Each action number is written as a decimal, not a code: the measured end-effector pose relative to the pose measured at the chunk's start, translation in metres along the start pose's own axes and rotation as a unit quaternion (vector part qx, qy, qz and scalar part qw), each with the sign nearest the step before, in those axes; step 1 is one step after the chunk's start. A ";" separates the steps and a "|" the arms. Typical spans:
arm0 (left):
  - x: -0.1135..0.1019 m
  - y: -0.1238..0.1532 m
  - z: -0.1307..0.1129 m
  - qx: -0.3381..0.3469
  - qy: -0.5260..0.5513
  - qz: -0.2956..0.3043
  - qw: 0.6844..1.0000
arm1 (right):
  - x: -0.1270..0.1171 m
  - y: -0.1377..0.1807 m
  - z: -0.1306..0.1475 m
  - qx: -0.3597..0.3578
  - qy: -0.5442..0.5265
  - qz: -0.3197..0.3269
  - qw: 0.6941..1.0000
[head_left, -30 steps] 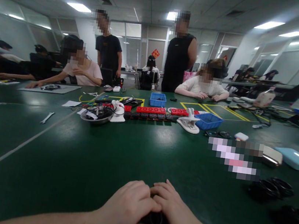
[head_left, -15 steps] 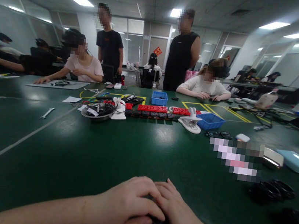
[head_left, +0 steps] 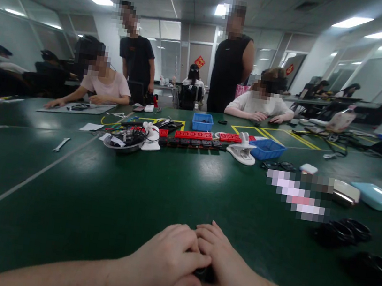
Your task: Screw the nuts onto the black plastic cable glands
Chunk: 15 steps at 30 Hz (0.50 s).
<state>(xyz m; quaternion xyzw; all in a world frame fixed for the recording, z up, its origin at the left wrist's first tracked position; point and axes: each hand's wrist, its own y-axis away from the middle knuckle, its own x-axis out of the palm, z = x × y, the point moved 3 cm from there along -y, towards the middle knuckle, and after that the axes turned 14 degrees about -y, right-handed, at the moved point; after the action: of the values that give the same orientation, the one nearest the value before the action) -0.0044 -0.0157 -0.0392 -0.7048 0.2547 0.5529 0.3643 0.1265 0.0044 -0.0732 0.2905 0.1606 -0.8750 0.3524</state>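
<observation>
Near the front of the green table, my left hand [head_left: 172,257] and my right hand [head_left: 225,268] meet around a small black object [head_left: 201,273]. Only a dark sliver of it shows between the fingers, so its kind cannot be made out. My left fingers are curled over its left side, thumb below. From the right, my other hand wraps the object, its fingertips touching those of the left. Off to the right lie several black ring-shaped things [head_left: 336,233], apart from both hands.
Across the table's middle stand red and black socket strips [head_left: 194,135], a white clip stand [head_left: 242,151], a blue bin [head_left: 267,149] and a metal bowl of cables [head_left: 124,142]. A wrench [head_left: 62,144] lies left. A light-blue case [head_left: 377,196] sits right. Several people sit or stand beyond.
The view has shifted slightly. My hands stay closed around the black object, with the left fingers moved a little and covering more of it.
</observation>
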 end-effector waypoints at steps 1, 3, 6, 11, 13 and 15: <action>0.004 0.001 0.000 -0.003 -0.006 -0.026 1.000 | 0.000 0.000 0.001 0.003 -0.001 0.002 1.000; 0.010 0.003 0.000 -0.009 -0.009 -0.068 0.998 | -0.001 0.000 0.002 0.009 -0.001 0.006 1.000; 0.012 0.004 0.001 0.013 0.017 -0.103 0.994 | -0.002 0.000 0.003 0.012 0.000 0.019 1.000; -0.007 0.002 0.004 0.089 0.078 -0.071 0.990 | -0.004 0.001 0.004 0.014 0.009 0.023 1.000; -0.014 0.001 0.006 0.108 0.086 -0.030 0.990 | -0.005 0.001 0.004 0.025 0.009 0.021 0.999; -0.016 0.000 0.008 0.121 0.083 0.013 0.989 | -0.005 0.001 0.004 0.034 0.007 0.026 0.999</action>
<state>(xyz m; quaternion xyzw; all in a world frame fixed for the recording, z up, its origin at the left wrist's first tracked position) -0.0136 -0.0104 -0.0245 -0.6955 0.3583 0.4626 0.4169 0.1283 0.0047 -0.0670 0.3129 0.1252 -0.8683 0.3641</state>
